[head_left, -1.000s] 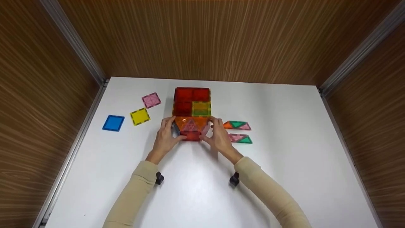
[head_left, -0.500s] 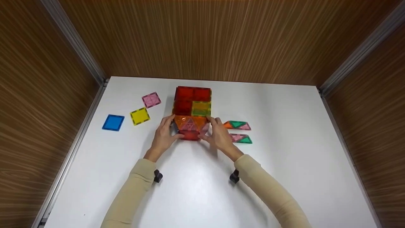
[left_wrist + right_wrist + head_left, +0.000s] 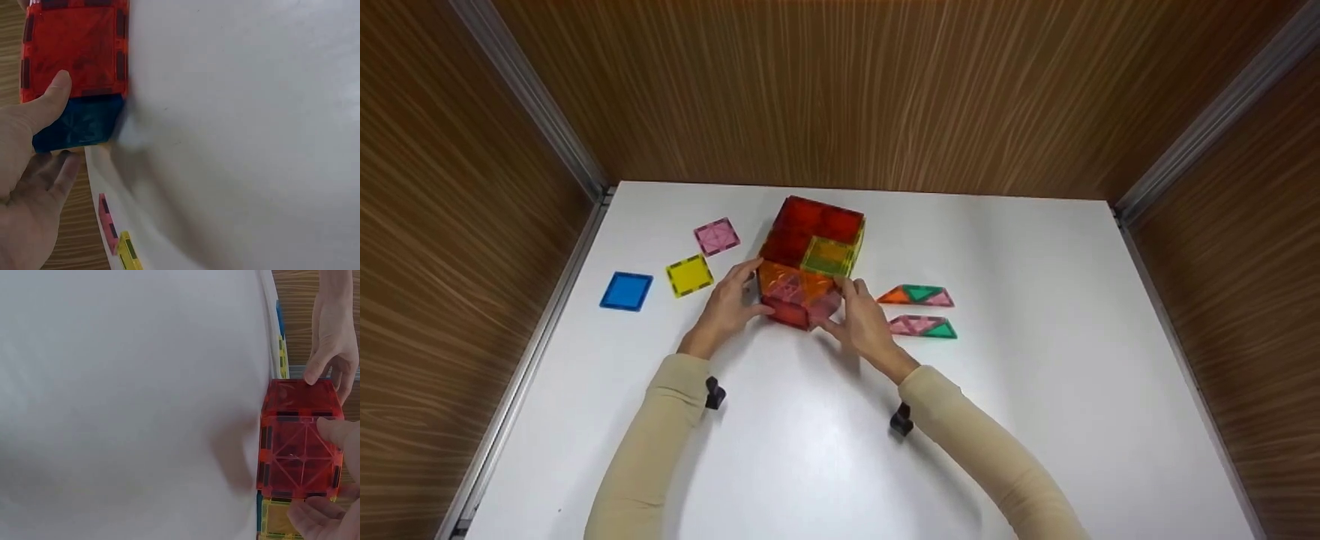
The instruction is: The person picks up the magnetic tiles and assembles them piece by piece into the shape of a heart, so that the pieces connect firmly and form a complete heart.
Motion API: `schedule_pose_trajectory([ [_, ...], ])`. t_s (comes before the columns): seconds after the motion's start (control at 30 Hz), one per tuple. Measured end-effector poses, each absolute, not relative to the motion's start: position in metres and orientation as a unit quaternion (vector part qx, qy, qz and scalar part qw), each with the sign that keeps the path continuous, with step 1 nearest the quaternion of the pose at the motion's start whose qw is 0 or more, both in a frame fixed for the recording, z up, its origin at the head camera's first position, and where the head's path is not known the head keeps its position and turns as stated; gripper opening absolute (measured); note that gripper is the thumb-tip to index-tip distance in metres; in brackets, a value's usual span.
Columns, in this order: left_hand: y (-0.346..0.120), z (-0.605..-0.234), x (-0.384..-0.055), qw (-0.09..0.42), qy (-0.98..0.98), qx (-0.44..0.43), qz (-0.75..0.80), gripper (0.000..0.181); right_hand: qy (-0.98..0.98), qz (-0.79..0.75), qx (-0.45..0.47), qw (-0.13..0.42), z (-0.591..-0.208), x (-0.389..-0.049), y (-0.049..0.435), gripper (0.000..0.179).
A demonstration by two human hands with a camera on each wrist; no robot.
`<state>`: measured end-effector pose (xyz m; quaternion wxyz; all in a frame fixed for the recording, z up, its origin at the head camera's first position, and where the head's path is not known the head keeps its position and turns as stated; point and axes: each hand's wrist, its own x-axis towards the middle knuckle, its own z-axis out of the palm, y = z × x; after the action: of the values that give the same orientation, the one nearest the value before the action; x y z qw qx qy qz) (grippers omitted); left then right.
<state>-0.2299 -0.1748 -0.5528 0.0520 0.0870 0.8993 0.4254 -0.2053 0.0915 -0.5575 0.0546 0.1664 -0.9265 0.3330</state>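
Observation:
Both hands hold the front part of a boxy build of see-through magnetic tiles (image 3: 801,216), which stands turned at an angle. Its top is mostly red, with a yellow square (image 3: 829,256) at one corner and an orange and pink front section (image 3: 777,274). In the left wrist view, my left hand (image 3: 725,304) has its thumb on the red front square (image 3: 73,48), beside a blue side tile (image 3: 84,120); its fingers reach behind. My right hand (image 3: 865,321) grips the other side, thumb on a pink lined square (image 3: 295,461), fingers round its far edge.
Left of the build lie a pink square (image 3: 717,236), a yellow square (image 3: 689,275) and a blue square (image 3: 626,291). Two flat strips of joined triangles, one orange, green and pink (image 3: 919,295), the other pink and green (image 3: 924,326), lie right of my right hand.
The build has turned clockwise as seen from above, its front end swinging left and its yellow right side coming into view. Both hands moved left with it, keeping their hold.

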Motion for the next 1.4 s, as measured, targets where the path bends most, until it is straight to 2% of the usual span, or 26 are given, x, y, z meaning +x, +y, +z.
schedule_pose_trajectory([
  [0.17, -0.167, -0.55, -0.22, 0.025, 0.914, 0.1, 0.391, 0.084, -0.914, 0.352, 0.19, 0.066, -0.55, -0.198, 0.115, 0.06],
  [0.37, -0.147, -0.552, -0.198, -0.08, 0.932, 0.127, 0.331, 0.064, -0.885, 0.368, 0.254, 0.132, -0.541, -0.188, 0.172, 0.043],
  [0.5, -0.132, -0.555, -0.187, -0.132, 0.934, 0.147, 0.299, 0.052, -0.874, 0.376, 0.271, 0.145, -0.543, -0.182, 0.213, 0.046],
  [0.63, -0.122, -0.559, -0.183, -0.161, 0.933, 0.163, 0.279, 0.047, -0.884, 0.387, 0.227, 0.129, -0.551, -0.178, 0.247, 0.047],
  [0.8, -0.117, -0.561, -0.183, -0.18, 0.935, 0.154, 0.264, 0.042, -0.887, 0.423, 0.164, 0.086, -0.565, -0.175, 0.273, 0.044],
  [1.07, -0.116, -0.561, -0.183, -0.18, 0.935, 0.146, 0.267, 0.039, -0.876, 0.461, 0.137, 0.038, -0.584, -0.179, 0.281, 0.04],
  [1.3, -0.116, -0.561, -0.184, -0.196, 0.931, 0.155, 0.266, 0.036, -0.885, 0.446, 0.125, 0.035, -0.589, -0.183, 0.282, 0.013],
  [1.4, -0.117, -0.561, -0.184, -0.198, 0.929, 0.157, 0.27, 0.036, -0.88, 0.456, 0.132, 0.031, -0.589, -0.179, 0.284, 0.01],
])
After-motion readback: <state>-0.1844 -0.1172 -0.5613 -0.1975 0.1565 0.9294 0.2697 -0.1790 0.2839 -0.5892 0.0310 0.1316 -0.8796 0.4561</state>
